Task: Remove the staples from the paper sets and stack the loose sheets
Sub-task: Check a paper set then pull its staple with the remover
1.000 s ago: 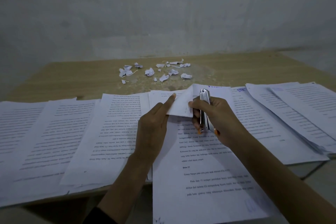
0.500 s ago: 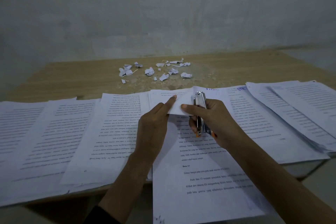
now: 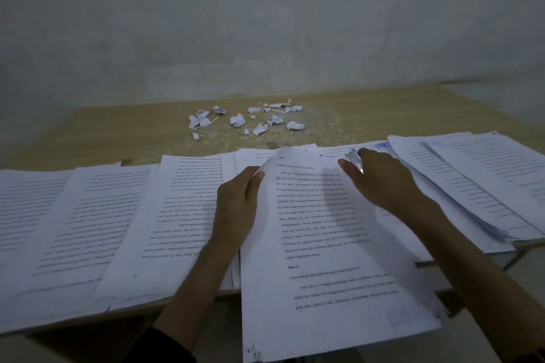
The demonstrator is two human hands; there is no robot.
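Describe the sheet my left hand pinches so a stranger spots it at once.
On the wooden table, a row of printed papers covers the near edge. The sheet lies mid-row, overhanging toward the viewer, its top-left corner pinched by the left hand. Unlike the upside-down page beside it, its text reads upright.

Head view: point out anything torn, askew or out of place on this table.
Torn paper scraps lie scattered at the table's far middle, unlike the flat sheets. The printed sheet that the left hand pinches by its top corner juts past the near edge, tilted. The right hand holds a blurred metal tool.
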